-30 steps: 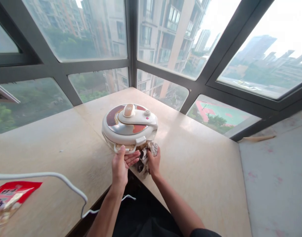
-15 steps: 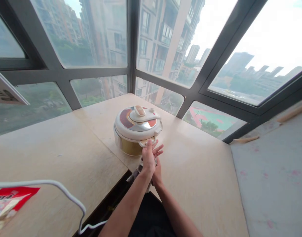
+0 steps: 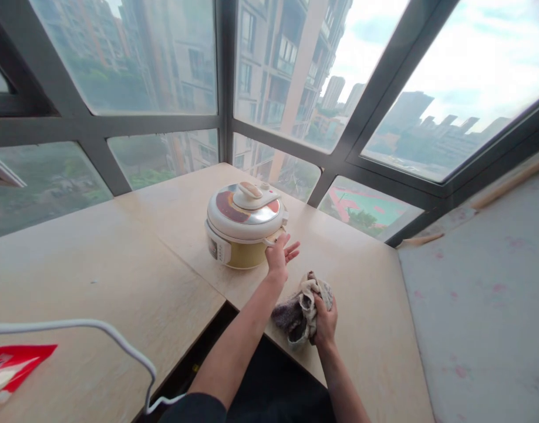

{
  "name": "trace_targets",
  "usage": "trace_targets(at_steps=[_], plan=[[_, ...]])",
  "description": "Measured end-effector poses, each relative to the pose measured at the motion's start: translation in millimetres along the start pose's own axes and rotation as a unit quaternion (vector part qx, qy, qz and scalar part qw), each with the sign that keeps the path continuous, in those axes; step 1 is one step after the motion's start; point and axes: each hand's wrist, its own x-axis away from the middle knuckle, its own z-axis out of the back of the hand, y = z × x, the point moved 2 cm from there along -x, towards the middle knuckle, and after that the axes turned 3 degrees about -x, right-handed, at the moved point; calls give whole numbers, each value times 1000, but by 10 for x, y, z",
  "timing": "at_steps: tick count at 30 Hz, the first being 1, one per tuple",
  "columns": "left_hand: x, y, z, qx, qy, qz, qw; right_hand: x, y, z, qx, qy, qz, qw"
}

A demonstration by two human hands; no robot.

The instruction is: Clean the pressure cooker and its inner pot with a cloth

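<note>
A white and gold electric pressure cooker (image 3: 245,226) stands on the tabletop, its lid closed and its control panel partly showing at the left front. My left hand (image 3: 282,257) is at the cooker's right-hand side handle, fingers stretched out and apart; the thumb seems to touch the handle. Lower and to the right, my right hand (image 3: 326,320) is closed around a bunched grey and beige cloth (image 3: 305,305), part of which hangs over the near edge of the table.
The pale tabletop (image 3: 132,258) runs to windows on two sides, with a dark gap at its near edge. A white cable (image 3: 97,325) and a red packet (image 3: 18,370) lie at the lower left. A flower-patterned wall (image 3: 476,317) bounds the right.
My right hand has moved right with the cloth, away from my left hand. The cooker has turned, so more of its control panel shows. My left hand stays by the handle.
</note>
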Motion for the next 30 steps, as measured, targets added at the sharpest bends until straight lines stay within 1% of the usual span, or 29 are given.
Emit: trace_targets(at_steps=[5, 8, 13, 17, 20, 22, 24, 26, 28, 30], plan=[[-143, -39, -161, 3, 28, 12, 1000, 65, 40, 374, 6, 59, -2, 998], [-214, -77, -245, 6, 35, 5, 999, 132, 109, 570, 7, 92, -14, 996], [-282, -109, -276, -9, 39, -12, 999, 199, 176, 826, 5, 132, -10, 991], [-302, -92, -243, -38, 33, -33, 998, 205, 109, 973, -30, 170, -23, 985], [-307, -100, -231, -56, 47, -45, 996, 187, -3, 1094, -57, 191, -20, 980], [-299, -145, -228, -74, 59, -59, 994, 170, -106, 1195, -66, 200, -7, 978], [-268, -255, -221, -98, 68, -64, 991, 150, -236, 1317, -68, 210, 13, 975], [-201, -451, -206, -142, 64, -52, 986, 123, -395, 1464, -51, 223, 45, 972], [-82, -732, -178, -193, 42, -28, 980, 83, -577, 1636, -8, 234, 88, 968], [85, -1067, -136, -239, 3, -4, 971, 26, -756, 1839, 53, 244, 133, 959]])
